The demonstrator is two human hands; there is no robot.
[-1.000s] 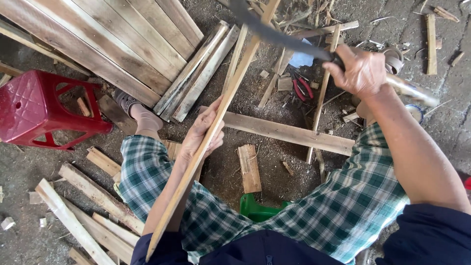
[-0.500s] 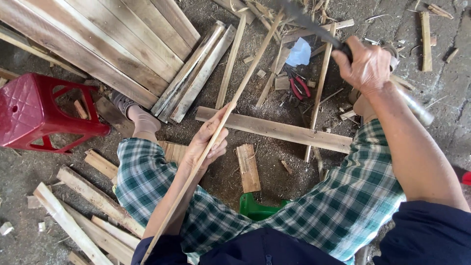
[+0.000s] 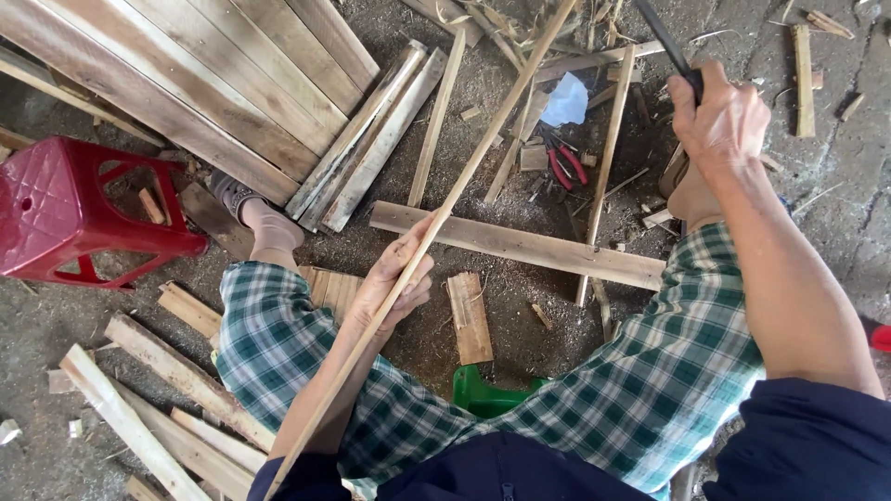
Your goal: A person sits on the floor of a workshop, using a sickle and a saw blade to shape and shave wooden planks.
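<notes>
Left hand wrapped round long thin stick, right hand fisted on raised blade. Offcuts everywhere, stick looks barely trimmed.

Red stool, green-and-white checked trousers, pale wooden stick, red-handled pliers

Single head view, looking steeply down from above the seated person's lap; close on both hands, knees, scrap-strewn ground beyond.
</notes>
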